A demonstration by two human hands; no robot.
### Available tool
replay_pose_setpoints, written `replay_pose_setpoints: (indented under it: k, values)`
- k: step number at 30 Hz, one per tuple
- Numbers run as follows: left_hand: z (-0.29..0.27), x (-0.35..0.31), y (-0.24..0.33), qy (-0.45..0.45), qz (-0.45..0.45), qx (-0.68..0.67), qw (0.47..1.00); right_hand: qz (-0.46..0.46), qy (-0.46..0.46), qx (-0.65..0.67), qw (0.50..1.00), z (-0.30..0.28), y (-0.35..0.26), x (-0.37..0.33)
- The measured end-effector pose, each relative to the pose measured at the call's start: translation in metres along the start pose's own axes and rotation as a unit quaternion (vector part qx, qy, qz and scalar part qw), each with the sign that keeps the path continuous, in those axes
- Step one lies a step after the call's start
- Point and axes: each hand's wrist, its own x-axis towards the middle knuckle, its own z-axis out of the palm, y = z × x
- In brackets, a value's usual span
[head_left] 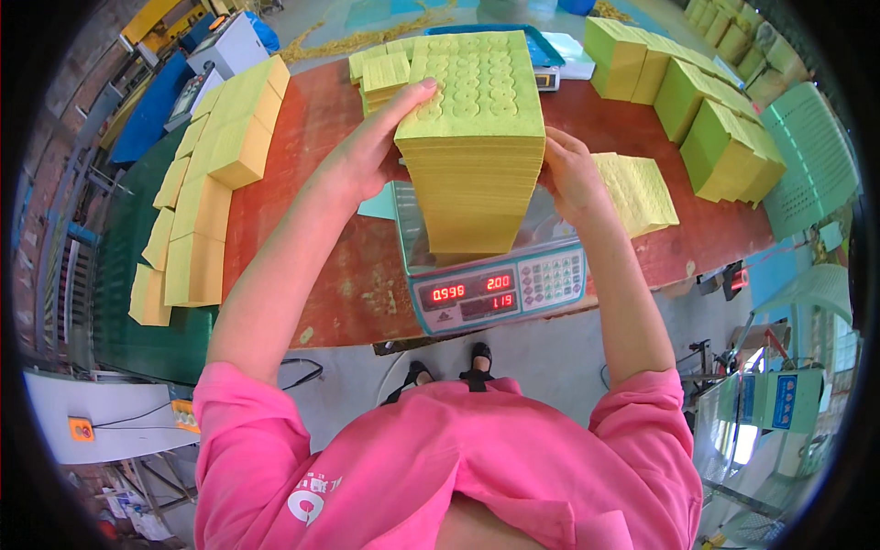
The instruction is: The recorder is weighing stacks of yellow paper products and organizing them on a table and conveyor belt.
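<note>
A tall stack of yellow paper sheets (477,183) stands upright at the middle of the digital scale (500,298). Rows of embossed round marks cover its top sheet. My left hand (376,137) grips the stack's left side, thumb laid over the top edge and the other fingers mostly hidden behind it. On the opposite side my right hand (575,176) is closed against the right face, fingers bent at the edge. Red digits glow on the scale's front panel beside a keypad. Just right of my right hand lies a low pile of yellow sheets (634,192).
Yellow paper stacks line the red tabletop (321,220) on the left (200,203) and far right (701,119). Behind the held stack are smaller yellow piles (383,73) and a second scale with a blue tray (543,48). A green perforated chair back (811,160) stands at the right.
</note>
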Motion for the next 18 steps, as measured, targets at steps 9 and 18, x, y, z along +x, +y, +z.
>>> replay_pose_setpoints:
  k: [9, 18]
  values:
    - [-0.008, 0.001, -0.009, 0.021, 0.039, -0.002, 0.999, -0.039, 0.013, -0.049, 0.998, 0.0, 0.012, 0.006]
    - [-0.008, 0.001, -0.022, 0.073, 0.075, -0.029, 0.994, -0.055, 0.053, -0.184, 0.98, 0.004, 0.024, -0.004]
